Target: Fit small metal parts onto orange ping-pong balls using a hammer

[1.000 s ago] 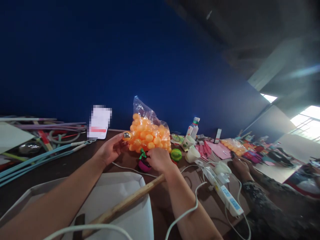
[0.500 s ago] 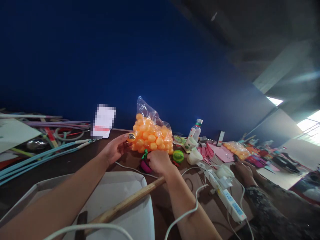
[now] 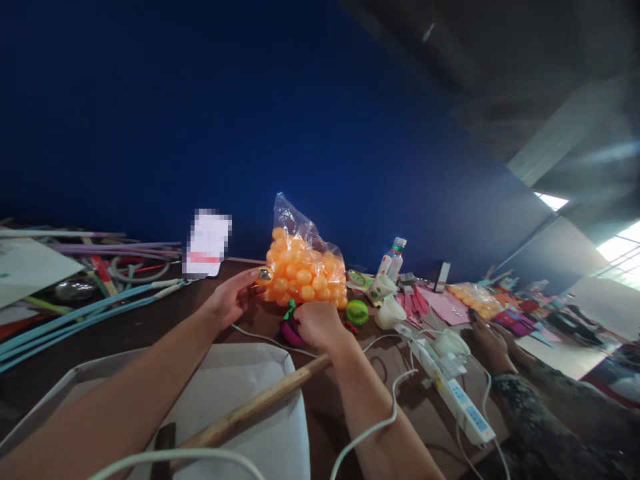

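My left hand (image 3: 233, 298) reaches in from the left, its fingertips closed on a small shiny gold-and-silver ball (image 3: 265, 275). That ball is close to the front of a clear plastic bag (image 3: 287, 212) full of orange balls (image 3: 303, 277). In front of the bag, my right hand (image 3: 317, 323) is closed around a purple piece with a green top (image 3: 290, 328), which looks like a toy eggplant. The right fingertips are mostly hidden behind the hand. Just right of it sits a round green striped piece (image 3: 357, 312).
A white tray (image 3: 295, 380) lies in front, crossed by a wooden stick (image 3: 255, 400). White cords run to a power strip (image 3: 463, 403). A bottle (image 3: 393, 257), paper cups (image 3: 390, 313) and pink sheets (image 3: 445, 305) are to the right, near another person's hands (image 3: 493, 343). Sticks (image 3: 100, 313) crowd the left.
The shiny ball has shifted very slightly in my left fingertips. Otherwise both hands and the things around them look the same.
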`<action>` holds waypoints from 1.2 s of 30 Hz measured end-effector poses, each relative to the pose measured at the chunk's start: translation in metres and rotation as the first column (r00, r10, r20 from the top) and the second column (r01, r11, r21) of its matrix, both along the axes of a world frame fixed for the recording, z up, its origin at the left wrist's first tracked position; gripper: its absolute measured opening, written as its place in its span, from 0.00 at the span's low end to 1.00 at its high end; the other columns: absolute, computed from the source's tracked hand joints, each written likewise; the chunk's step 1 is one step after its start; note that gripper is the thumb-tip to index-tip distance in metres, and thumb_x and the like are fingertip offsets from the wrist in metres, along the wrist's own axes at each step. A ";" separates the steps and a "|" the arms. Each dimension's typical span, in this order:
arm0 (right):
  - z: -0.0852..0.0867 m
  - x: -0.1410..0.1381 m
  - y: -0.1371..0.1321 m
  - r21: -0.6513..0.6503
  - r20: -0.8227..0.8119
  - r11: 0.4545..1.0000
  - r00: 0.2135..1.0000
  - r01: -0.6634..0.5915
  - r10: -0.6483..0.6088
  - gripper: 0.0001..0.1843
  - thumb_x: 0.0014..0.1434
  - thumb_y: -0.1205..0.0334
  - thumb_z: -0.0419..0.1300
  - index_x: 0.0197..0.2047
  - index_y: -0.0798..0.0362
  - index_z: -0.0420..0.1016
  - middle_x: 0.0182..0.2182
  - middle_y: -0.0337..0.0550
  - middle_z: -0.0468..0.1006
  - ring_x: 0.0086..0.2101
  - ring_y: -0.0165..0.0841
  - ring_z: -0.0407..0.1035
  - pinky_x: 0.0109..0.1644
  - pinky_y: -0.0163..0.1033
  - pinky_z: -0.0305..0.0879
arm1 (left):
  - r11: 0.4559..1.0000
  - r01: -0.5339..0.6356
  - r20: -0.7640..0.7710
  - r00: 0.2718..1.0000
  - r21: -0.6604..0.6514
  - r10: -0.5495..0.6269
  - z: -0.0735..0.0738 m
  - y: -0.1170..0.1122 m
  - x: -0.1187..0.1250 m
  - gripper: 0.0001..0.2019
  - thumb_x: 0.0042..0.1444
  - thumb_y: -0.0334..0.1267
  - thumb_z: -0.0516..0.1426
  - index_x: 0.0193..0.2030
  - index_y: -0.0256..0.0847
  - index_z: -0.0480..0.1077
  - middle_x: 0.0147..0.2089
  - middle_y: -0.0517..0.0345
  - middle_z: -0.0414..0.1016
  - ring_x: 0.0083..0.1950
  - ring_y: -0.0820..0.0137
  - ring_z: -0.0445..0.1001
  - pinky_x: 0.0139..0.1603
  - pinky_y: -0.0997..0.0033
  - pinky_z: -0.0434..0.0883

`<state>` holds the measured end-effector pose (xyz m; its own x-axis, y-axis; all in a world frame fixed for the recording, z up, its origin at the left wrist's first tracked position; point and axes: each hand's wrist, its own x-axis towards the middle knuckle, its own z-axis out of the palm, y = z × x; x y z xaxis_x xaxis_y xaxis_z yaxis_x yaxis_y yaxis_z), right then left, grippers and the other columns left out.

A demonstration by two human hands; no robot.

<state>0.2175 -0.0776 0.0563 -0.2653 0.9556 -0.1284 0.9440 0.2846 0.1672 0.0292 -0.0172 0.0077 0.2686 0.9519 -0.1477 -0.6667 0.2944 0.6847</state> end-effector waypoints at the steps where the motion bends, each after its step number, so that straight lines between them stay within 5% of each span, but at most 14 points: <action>1: 0.000 0.000 0.000 -0.005 0.008 1.000 1.000 -0.001 0.001 0.14 0.52 0.65 0.55 0.38 0.50 0.82 0.34 0.49 0.82 0.39 0.44 0.75 0.37 0.42 0.66 | 1.000 0.003 -0.003 1.000 0.007 -0.003 -0.001 0.001 0.000 0.12 0.53 0.29 0.61 0.45 0.32 0.76 0.37 0.48 0.81 0.31 0.69 0.79 0.30 0.73 0.77; 36: 0.002 0.004 0.001 -0.045 0.058 0.999 0.998 -0.005 0.007 0.14 0.54 0.61 0.54 0.38 0.50 0.81 0.36 0.48 0.82 0.39 0.43 0.76 0.37 0.40 0.67 | 1.000 -0.011 -0.013 1.000 -0.012 0.010 -0.009 0.005 0.000 0.12 0.55 0.30 0.60 0.46 0.33 0.77 0.39 0.48 0.81 0.31 0.69 0.79 0.32 0.73 0.78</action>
